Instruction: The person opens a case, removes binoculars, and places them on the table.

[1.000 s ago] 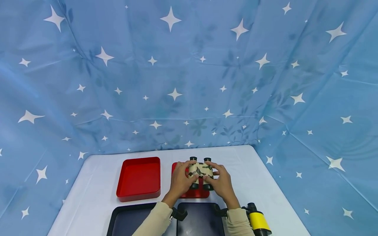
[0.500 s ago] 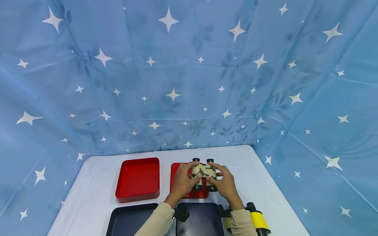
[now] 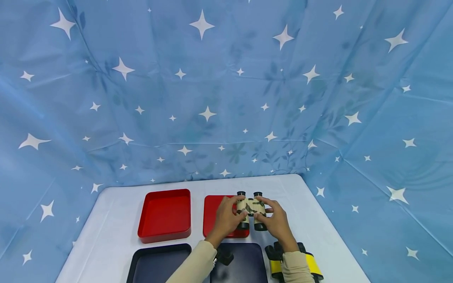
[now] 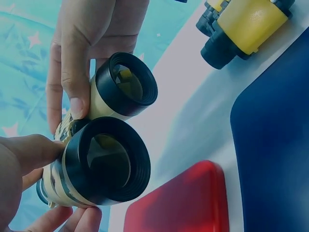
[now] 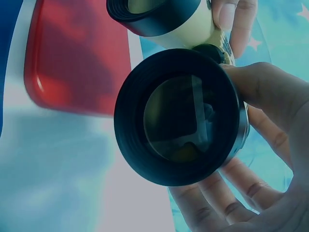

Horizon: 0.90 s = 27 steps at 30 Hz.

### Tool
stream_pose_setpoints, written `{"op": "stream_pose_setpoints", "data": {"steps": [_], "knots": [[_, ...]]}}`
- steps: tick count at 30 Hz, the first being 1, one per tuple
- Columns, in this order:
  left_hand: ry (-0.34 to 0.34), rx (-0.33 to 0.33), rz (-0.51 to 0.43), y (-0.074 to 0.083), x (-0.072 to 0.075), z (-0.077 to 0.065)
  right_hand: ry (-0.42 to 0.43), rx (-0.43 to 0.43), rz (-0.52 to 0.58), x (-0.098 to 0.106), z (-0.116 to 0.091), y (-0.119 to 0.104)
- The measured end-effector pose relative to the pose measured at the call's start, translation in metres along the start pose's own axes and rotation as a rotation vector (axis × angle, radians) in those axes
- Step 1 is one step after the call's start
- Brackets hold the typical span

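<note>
Both hands hold a pair of camouflage binoculars (image 3: 250, 206), one barrel each, with thumbs on the near side. My left hand (image 3: 225, 218) grips the left barrel and my right hand (image 3: 278, 222) the right one. In the head view the binoculars overlap the right edge of a flat red tray (image 3: 211, 214). The left wrist view shows their black-rimmed lens end (image 4: 107, 159) held above the white tabletop, over a soft shadow. From the right wrist, one big lens (image 5: 176, 118) fills the middle, with fingers curled round behind it.
Another red tray (image 3: 165, 214) stands at the left. Two dark trays (image 3: 161, 257) (image 3: 238, 261) lie nearer the body. Yellow-and-black binoculars (image 3: 276, 267) rest at the right, partly behind the right sleeve. A starry blue curtain (image 3: 226, 98) rises behind the white table (image 3: 301, 204).
The camouflage binoculars have moved right in both hands, from over the red tray to its right edge. More of the yellow binoculars now shows beside the right sleeve.
</note>
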<state>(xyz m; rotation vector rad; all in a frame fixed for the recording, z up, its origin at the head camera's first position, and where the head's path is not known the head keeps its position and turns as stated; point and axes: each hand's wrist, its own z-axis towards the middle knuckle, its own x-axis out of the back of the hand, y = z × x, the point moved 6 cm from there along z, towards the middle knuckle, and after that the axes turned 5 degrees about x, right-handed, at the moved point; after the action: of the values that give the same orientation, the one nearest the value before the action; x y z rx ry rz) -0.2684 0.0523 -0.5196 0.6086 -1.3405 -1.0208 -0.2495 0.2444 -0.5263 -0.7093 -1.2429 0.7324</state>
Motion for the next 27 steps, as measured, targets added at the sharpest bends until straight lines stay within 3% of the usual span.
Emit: {"op": "stream_pose_setpoints", "data": {"steps": [27], "knots": [[-0.047,0.060,-0.012,-0.006,-0.044,0.016,-0.034,-0.090,-0.005,0.021,0.005,0.035]]}}
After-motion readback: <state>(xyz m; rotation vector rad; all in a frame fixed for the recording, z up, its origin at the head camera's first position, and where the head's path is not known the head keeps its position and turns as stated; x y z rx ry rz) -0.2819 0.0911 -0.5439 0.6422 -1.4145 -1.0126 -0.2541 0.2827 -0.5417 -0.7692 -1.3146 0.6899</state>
